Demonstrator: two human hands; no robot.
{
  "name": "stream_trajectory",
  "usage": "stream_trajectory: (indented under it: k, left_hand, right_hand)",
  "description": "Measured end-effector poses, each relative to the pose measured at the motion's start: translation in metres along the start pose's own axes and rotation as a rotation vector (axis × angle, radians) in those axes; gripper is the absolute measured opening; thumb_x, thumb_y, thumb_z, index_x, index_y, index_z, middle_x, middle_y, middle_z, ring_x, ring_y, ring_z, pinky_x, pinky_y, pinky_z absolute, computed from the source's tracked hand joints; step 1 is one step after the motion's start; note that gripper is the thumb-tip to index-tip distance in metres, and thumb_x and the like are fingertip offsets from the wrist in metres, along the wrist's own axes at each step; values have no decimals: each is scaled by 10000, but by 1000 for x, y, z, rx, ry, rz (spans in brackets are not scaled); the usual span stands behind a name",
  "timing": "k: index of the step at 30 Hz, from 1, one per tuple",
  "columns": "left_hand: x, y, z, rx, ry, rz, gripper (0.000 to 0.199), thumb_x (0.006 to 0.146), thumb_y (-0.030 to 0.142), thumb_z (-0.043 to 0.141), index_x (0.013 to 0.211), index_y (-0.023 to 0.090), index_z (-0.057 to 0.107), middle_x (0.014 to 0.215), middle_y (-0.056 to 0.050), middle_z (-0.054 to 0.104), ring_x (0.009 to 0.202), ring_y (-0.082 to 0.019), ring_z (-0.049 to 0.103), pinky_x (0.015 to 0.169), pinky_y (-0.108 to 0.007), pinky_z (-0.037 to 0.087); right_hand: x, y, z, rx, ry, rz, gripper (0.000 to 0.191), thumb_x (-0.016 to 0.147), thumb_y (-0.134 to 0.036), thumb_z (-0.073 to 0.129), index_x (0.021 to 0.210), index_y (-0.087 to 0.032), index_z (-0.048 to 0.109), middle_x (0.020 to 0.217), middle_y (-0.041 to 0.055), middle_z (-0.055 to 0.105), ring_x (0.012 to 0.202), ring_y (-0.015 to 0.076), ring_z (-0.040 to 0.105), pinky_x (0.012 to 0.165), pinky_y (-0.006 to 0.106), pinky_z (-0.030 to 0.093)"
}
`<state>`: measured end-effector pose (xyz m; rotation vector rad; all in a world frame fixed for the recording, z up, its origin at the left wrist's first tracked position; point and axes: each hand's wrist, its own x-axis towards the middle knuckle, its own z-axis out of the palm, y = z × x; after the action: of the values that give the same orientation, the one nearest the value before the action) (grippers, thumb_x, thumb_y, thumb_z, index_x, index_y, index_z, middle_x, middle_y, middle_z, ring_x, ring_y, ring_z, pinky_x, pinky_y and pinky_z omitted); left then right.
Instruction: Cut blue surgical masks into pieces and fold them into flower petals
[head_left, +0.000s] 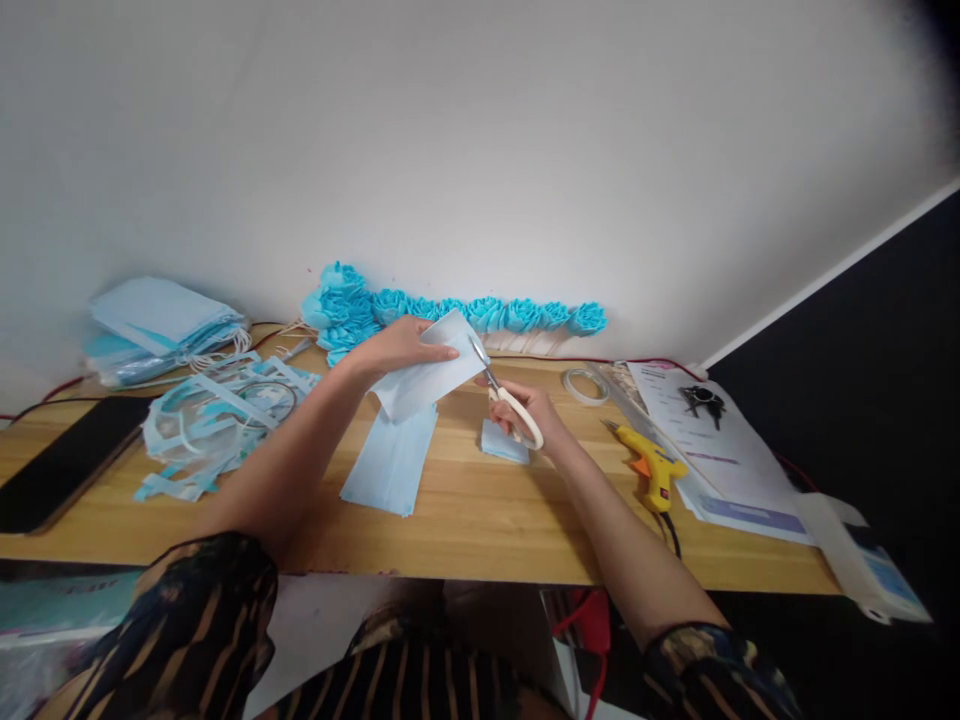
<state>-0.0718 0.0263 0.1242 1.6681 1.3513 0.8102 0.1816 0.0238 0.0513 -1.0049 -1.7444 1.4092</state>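
Between thumb and fingers, my left hand [405,345] grips a pale blue fabric sheet [427,380], raised above the table. My right hand [529,408] is closed round the cream handles of a pair of scissors [517,410]. The metal blades lie at the sheet's upper right corner; whether they have cut into it I cannot tell. Beneath the held sheet, a stack of pale blue rectangles [394,460] lies on the wooden table [465,540]. A small stack of cut blue pieces [504,442] sits just under my right hand.
Blue fabric flowers [487,314] line the wall. To the left are face masks [165,325], strip scraps [199,430] and a black phone-like slab [71,465]. On the right lie a tape roll [585,386], a yellow glue gun [651,465], papers [697,430] and keys [703,403].
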Motion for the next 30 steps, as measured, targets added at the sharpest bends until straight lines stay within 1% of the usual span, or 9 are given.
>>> stream_trajectory:
  k: [3, 9, 16, 22, 25, 30]
  left_hand:
    - [2, -2, 2, -15, 30, -17, 419, 646, 510, 782, 853, 150, 723, 812, -79, 705, 682, -189, 615, 560, -262, 426]
    - [1, -3, 2, -24, 15, -25, 410, 649, 505, 795, 836, 147, 720, 810, -81, 703, 671, -174, 609, 552, -255, 431]
    - [1, 3, 6, 28, -22, -6, 363, 641, 454, 783, 815, 142, 713, 790, -72, 695, 675, -176, 601, 562, -260, 421]
    - [1, 4, 12, 50, -31, 12, 328, 644, 428, 764, 781, 136, 702, 747, -79, 686, 656, -197, 598, 564, -286, 398]
    - [1, 3, 12, 48, -29, 28, 341, 669, 452, 747, 786, 136, 694, 730, -72, 675, 650, -185, 578, 564, -277, 388]
    - [1, 2, 12, 42, -43, 52, 365, 712, 500, 710, 769, 140, 683, 729, -64, 658, 641, -167, 550, 569, -273, 384]
  right_hand:
    - [-2, -1, -1, -15, -43, -23, 576, 713, -402, 712, 1232, -154, 672, 691, -26, 582, 508, 72, 453, 474, 218, 367]
    - [-2, -5, 0, -41, -90, -30, 593, 730, -403, 689, 1266, -153, 639, 761, -9, 577, 582, 89, 480, 510, 223, 382]
    - [-1, -3, -1, -69, -107, -53, 568, 754, -479, 691, 1219, -156, 651, 740, -9, 581, 560, 88, 465, 512, 231, 392]
    - [-1, -4, -2, -50, -110, -59, 602, 709, -546, 735, 1164, -157, 671, 740, 5, 595, 588, 111, 507, 506, 238, 388]
    - [-1, -4, 0, -25, -98, -64, 588, 701, -525, 737, 1154, -156, 674, 748, 4, 597, 587, 105, 500, 499, 233, 379]
    - [0, -2, 2, 7, -63, -47, 546, 678, -417, 742, 1148, -144, 685, 696, -17, 570, 556, 89, 458, 486, 220, 366]
